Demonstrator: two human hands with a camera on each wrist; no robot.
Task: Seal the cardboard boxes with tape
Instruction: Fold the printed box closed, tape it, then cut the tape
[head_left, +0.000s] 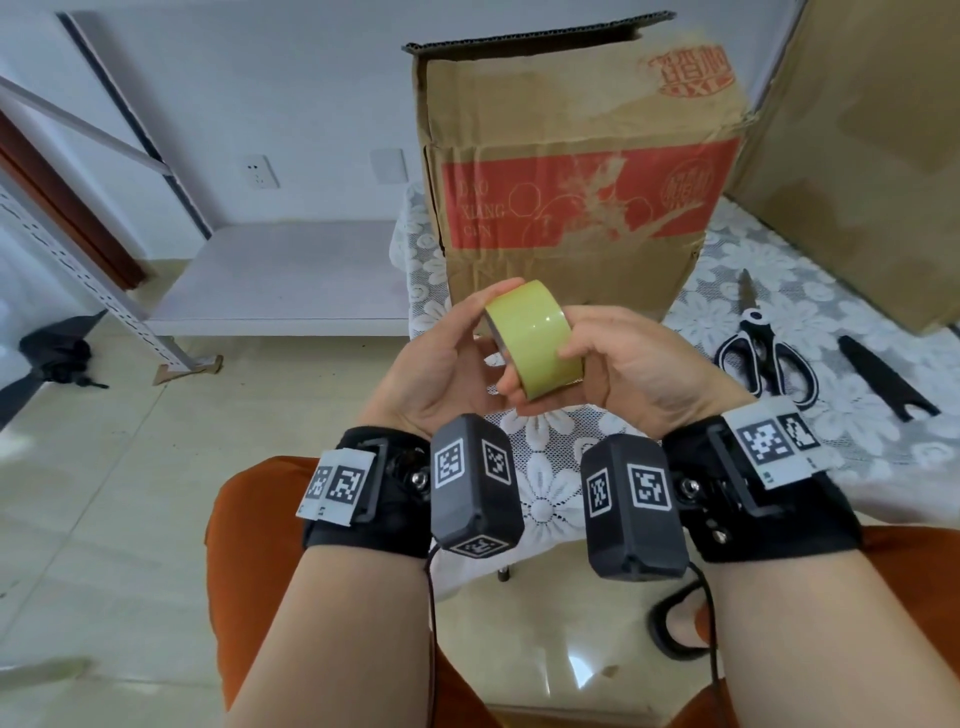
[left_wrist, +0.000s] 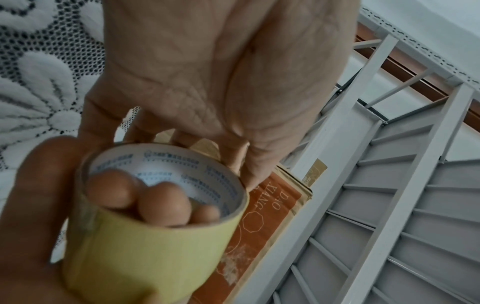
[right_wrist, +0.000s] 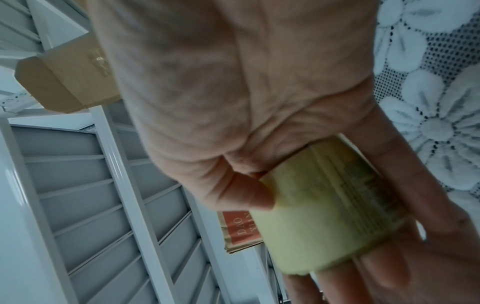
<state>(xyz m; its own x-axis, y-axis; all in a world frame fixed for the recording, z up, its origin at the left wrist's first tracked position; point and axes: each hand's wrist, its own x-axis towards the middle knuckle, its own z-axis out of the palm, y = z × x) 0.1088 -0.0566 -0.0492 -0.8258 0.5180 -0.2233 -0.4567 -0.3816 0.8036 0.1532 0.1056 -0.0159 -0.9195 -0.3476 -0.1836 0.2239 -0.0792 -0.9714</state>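
Note:
A yellow tape roll is held in the air between both hands, above the table's near edge. My left hand grips its left rim, with the thumb over the top. My right hand grips the right side, thumb pressed on the outer yellow face. In the left wrist view the roll shows its white printed core with fingertips inside it. Behind the hands a worn cardboard box with a red printed band stands upright, one top flap raised.
A second, plain cardboard box stands at the right. Black-handled scissors and a black sheath lie on the white lace tablecloth to my right. A white metal shelf is at the left, over tiled floor.

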